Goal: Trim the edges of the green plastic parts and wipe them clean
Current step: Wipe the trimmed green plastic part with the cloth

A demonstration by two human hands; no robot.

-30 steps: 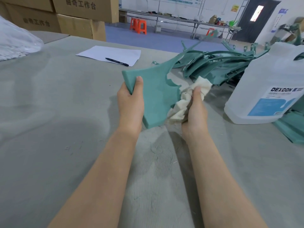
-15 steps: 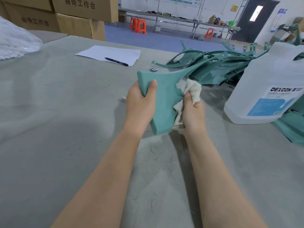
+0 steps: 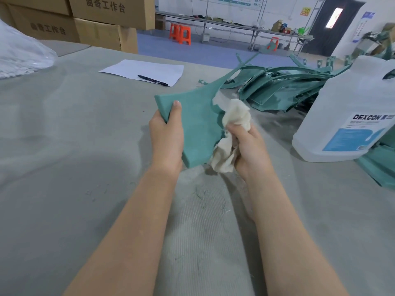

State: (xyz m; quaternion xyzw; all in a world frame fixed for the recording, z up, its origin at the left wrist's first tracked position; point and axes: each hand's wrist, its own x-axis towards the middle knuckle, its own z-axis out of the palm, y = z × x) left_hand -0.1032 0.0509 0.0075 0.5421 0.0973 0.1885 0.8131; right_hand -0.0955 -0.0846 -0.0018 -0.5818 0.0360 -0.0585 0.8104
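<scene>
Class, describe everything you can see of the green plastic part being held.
The green plastic part is a flat, matte teal panel with a turned-down lip on its left and near edges and a thin arm tapering away to the far right. Its right edge looks jagged. It is held tilted above the table: the left hand grips its left edge, thumb on the face, and the right hand holds a crumpled cream cloth against its right edge.

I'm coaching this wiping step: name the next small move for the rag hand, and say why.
Probably press the rag onto the broad face of the green part and wipe across it: the right hand grips the bunched rag at its right edge, and the left hand holds it up.
</scene>
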